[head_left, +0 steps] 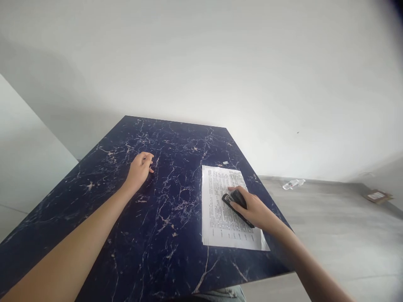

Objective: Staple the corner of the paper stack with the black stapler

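Note:
A printed sheet of paper [220, 209] lies on the right side of a dark blue marble table [163, 138]. My right hand [255, 209] rests on the paper with its fingers wrapped round a black stapler [234, 200] that lies on the sheet. My left hand [140, 170] reaches out over the middle of the table, fingers loosely curled, fingertips touching the bare tabletop, with nothing in it that I can see.
A small white scrap [225, 162] lies on the table beyond the paper. On the grey floor to the right lie a clear plastic bottle [292, 183] and a flat brown box [377, 196]. A white wall stands behind the table.

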Demonstrator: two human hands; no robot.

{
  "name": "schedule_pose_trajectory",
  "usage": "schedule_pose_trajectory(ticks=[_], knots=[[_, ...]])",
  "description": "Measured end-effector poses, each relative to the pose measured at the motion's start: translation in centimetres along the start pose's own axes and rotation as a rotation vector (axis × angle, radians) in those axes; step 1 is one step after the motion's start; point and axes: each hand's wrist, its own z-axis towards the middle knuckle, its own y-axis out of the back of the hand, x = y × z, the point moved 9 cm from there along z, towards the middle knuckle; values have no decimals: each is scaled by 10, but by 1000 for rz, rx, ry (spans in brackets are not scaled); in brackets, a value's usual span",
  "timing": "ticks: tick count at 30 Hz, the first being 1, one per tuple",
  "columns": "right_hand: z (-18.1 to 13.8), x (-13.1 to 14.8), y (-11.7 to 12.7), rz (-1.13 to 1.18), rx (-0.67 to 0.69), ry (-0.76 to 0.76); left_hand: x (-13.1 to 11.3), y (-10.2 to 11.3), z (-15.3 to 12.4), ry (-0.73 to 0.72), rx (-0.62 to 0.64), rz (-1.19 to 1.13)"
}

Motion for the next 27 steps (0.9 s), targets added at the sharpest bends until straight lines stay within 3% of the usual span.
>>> schedule_pose_trajectory(ticks=[2,6,7,10,13,20,23,27], knots=[[9,-9,12,66,-15,36,4,0,1,-10,-18,-43],[48,-19,56,57,-331,106,11,4,5,-20,-72,-180],[62,-16,56,-11,-337,144,13,6,6,-8,-82,-221],[102,-4,31,-254,-194,233,20,12,9,47,-100,-350],[128,-6,0,-381,-69,174,25,21,13,92,-137,-472],[146,2,-32,-463,-34,111,32,46,18,173,-303,-668],[156,33,-48,-445,-40,179,41,69,23,193,-393,-676],[179,102,-85,-381,-45,297,65,106,30,272,-486,-815]])
